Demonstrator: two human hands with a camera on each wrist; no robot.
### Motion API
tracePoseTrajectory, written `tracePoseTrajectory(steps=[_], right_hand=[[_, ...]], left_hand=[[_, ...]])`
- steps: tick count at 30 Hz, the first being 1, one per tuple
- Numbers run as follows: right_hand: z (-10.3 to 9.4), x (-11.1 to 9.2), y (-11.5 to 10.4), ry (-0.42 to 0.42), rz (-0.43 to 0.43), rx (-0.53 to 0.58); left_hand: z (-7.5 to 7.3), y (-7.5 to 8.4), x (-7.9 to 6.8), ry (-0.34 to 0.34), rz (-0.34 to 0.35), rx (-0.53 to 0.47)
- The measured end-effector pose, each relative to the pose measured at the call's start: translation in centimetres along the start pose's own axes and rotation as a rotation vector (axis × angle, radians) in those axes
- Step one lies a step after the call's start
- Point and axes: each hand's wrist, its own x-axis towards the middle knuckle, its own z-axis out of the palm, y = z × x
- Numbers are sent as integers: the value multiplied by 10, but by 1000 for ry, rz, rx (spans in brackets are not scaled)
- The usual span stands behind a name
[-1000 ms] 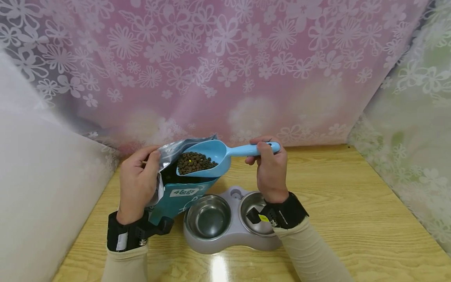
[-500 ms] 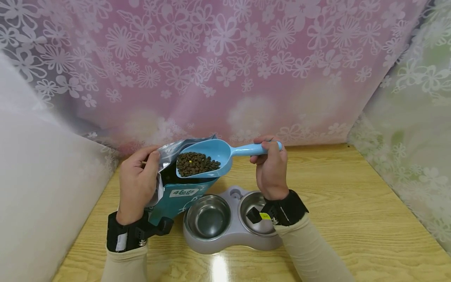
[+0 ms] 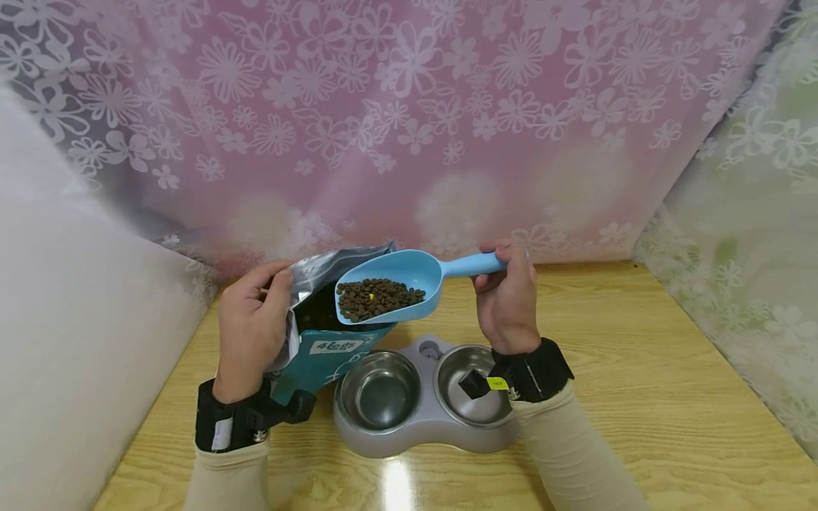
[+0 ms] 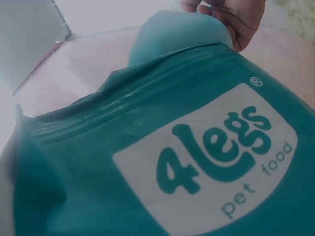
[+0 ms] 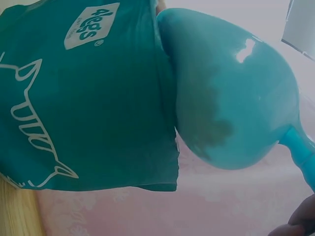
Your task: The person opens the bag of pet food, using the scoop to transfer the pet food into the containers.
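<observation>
My right hand [image 3: 509, 301] grips the handle of a light blue scoop [image 3: 418, 266]. Brown kibble [image 3: 383, 298] with one yellow bit fills the scoop's front part. The scoop's bowl is level over the mouth of a teal pet food bag [image 3: 335, 358], its front edge still overlapping the opening in the head view. At the bag's left edge, my left hand [image 3: 251, 326] pinches the silvery rim between thumb and fingers, holding it open. Seen from the right wrist, the scoop's underside [image 5: 236, 93] lies right beside the bag [image 5: 108, 132], and the kibble shows as a dark shadow through the plastic.
A grey double pet feeder [image 3: 431, 436] with two steel bowls stands on the wooden table [image 3: 639, 397], just right of the bag. No food shows in the left bowl [image 3: 380, 392]; my right wrist strap partly covers the right bowl [image 3: 466, 411]. Behind hangs a pink floral curtain [image 3: 447, 142].
The scoop of kibble has moved right and partly out over the bag's rim, my right hand going with it. My left hand and the bag have stayed almost in place.
</observation>
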Motion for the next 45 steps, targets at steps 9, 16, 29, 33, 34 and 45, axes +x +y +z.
tracePoseTrajectory(steps=[9,16,29,33,34,45], right_hand=[[-6,6,-7,50,123,100],[-18,17,-14,16,164,249],[-39,35,-11,-235,263,382],[-44,38,-3,-312,307,342],[-45,39,-1,-325,312,316],[-49,39,25,-249,254,39]], left_hand=[[-1,0,0,-5,-8,-11],[0,-2,0,-7,-37,-39],[-1,-3,1,-20,-24,-51],[-1,-3,2,-21,-32,-46],[-1,-3,2,-21,-34,-44],[0,-3,2,-25,-47,-36]])
